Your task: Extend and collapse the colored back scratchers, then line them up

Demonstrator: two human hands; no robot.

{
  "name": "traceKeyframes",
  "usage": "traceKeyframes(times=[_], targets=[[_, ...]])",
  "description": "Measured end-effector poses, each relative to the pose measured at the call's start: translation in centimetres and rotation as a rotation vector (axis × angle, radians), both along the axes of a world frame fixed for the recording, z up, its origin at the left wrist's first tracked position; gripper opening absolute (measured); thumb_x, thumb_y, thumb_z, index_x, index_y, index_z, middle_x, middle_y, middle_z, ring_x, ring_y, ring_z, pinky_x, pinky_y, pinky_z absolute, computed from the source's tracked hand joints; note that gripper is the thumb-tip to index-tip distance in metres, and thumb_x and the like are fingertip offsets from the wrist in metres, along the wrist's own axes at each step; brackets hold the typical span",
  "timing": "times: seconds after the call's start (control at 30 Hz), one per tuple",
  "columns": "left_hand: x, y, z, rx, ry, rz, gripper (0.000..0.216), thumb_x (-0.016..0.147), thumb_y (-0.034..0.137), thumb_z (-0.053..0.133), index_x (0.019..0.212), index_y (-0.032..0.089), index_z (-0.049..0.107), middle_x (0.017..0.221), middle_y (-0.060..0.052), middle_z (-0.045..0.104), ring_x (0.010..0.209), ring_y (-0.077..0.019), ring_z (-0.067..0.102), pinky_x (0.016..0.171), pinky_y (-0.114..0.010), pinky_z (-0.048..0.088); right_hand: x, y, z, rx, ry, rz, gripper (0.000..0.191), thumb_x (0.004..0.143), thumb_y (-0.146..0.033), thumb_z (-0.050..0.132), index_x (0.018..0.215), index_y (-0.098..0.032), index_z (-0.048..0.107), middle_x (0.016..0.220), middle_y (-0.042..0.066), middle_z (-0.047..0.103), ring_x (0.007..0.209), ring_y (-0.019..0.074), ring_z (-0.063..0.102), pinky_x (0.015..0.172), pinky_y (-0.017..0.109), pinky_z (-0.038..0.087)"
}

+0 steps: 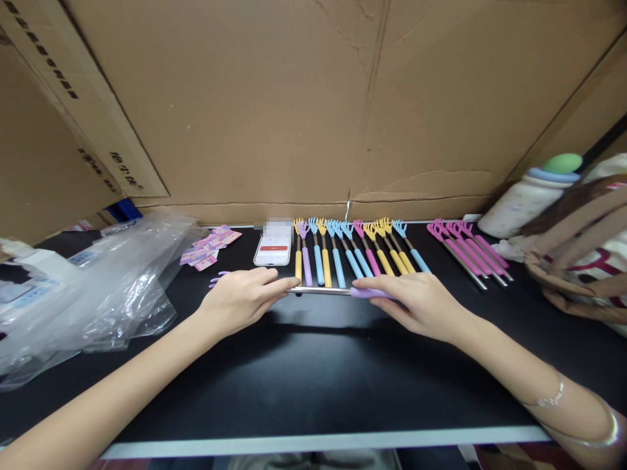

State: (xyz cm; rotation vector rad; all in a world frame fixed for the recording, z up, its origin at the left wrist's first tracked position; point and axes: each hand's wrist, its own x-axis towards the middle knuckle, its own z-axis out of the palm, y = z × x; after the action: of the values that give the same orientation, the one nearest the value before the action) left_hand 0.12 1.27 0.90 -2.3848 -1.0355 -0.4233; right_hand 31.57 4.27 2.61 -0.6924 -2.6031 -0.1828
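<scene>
A purple back scratcher [326, 291] with a bare metal rod is held level above the black table. My left hand [245, 297] is closed round its claw end, and the purple claw tips stick out past the fingers. On the purple handle, my right hand [416, 301] is closed too. Behind the hands lies a row of back scratchers [336, 261] in yellow, purple, blue and pink, claws toward the back. Farther right, several pink back scratchers [467, 251] lie slanted together.
Clear plastic bags [127, 281] are heaped at the left. Small pink-purple cards [210, 247] and a phone [273, 245] lie near the back. A white bottle [526, 199] and a bag [582, 254] stand at the right. Cardboard [274, 111] walls the table's back.
</scene>
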Motion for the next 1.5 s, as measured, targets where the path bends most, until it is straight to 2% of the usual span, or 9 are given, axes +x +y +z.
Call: traceKeyframes(times=[0.23,0.43,0.57,0.77,0.97,1.03,1.17,1.37,1.5], targets=[[-0.2,-0.1,-0.1,-0.002,0.043,0.042,0.036,0.098,0.029,0.031,0.122,0.029,0.058,0.066,0.002,0.058,0.049,-0.0114,0.053,0.044,-0.022,0.031,0.2,0.3,-0.3,0.020,-0.014,0.017,0.027,0.093,-0.022,0.044,0.116,-0.021,0.058,0.092,0.000,0.074,0.066,0.0112,0.068,0.055,0.022,0.041],[0.0,-0.2,-0.1,0.007,0.024,0.039,0.036,0.099,0.029,0.031,0.119,0.029,0.060,0.062,0.002,0.056,0.046,-0.0105,0.050,0.042,-0.021,0.027,0.1,0.2,-0.4,-0.127,0.033,-0.001,0.025,0.092,-0.024,0.046,0.113,-0.022,0.059,0.097,0.000,0.074,0.075,0.0116,0.069,0.062,0.020,0.045],[-0.2,-0.1,0.0,0.030,0.029,-0.005,0.038,0.099,0.029,0.028,0.116,0.027,0.062,0.060,0.002,0.054,0.046,-0.0109,0.050,0.042,-0.023,0.027,-0.1,0.1,-0.8,-0.312,0.065,-0.029,0.024,0.093,-0.026,0.046,0.113,-0.023,0.059,0.098,0.000,0.072,0.078,0.0110,0.067,0.066,0.020,0.045],[-0.4,-0.2,0.0,0.104,0.051,-0.015,0.036,0.099,0.029,0.030,0.112,0.027,0.064,0.057,0.003,0.052,0.045,-0.0113,0.049,0.042,-0.025,0.026,-0.3,0.0,-0.6,-0.634,0.105,0.008,0.026,0.094,-0.033,0.044,0.112,-0.020,0.057,0.098,0.004,0.067,0.083,0.0129,0.062,0.071,0.024,0.045],[-0.2,-0.6,0.0,0.195,0.079,-0.082,0.031,0.096,0.021,0.039,0.112,0.028,0.064,0.058,0.004,0.052,0.048,-0.0120,0.048,0.049,-0.026,0.033,-0.4,-0.3,0.0,-1.025,0.104,0.053,0.034,0.096,-0.043,0.038,0.112,-0.017,0.052,0.067,-0.003,0.052,0.061,0.0099,0.050,0.059,0.022,0.039],[0.0,-0.8,0.0,0.232,0.086,-0.093,0.030,0.094,0.018,0.042,0.112,0.027,0.065,0.058,0.004,0.051,0.047,-0.0121,0.046,0.049,-0.026,0.033,-0.5,-0.4,-0.1,-1.094,0.102,0.069,0.036,0.096,-0.045,0.037,0.112,-0.016,0.050,0.063,-0.005,0.048,0.058,0.0091,0.045,0.056,0.022,0.037],[0.2,-1.0,0.1,0.234,0.093,-0.096,0.032,0.095,0.016,0.039,0.110,0.026,0.065,0.057,0.004,0.051,0.047,-0.0119,0.045,0.049,-0.026,0.032,-0.8,-0.4,-0.5,-1.033,0.097,0.041,0.036,0.095,-0.047,0.037,0.111,-0.017,0.051,0.064,-0.004,0.049,0.059,0.0096,0.047,0.057,0.022,0.038],[0.3,-0.7,-0.2,0.138,0.072,-0.089,0.036,0.100,0.023,0.030,0.111,0.024,0.064,0.059,0.004,0.053,0.046,-0.0100,0.048,0.047,-0.025,0.031,-1.1,0.0,-1.3,-0.716,0.060,0.023,0.029,0.095,-0.036,0.041,0.113,-0.019,0.055,0.089,0.003,0.067,0.076,0.0127,0.062,0.069,0.024,0.045],[0.4,-0.6,-0.4,0.066,0.040,-0.073,0.036,0.100,0.028,0.029,0.114,0.025,0.062,0.058,0.005,0.055,0.045,-0.0097,0.052,0.044,-0.025,0.029,-1.0,0.0,-1.7,-0.524,0.019,-0.009,0.026,0.094,-0.032,0.044,0.115,-0.022,0.057,0.094,0.001,0.072,0.078,0.0132,0.067,0.069,0.023,0.046]])
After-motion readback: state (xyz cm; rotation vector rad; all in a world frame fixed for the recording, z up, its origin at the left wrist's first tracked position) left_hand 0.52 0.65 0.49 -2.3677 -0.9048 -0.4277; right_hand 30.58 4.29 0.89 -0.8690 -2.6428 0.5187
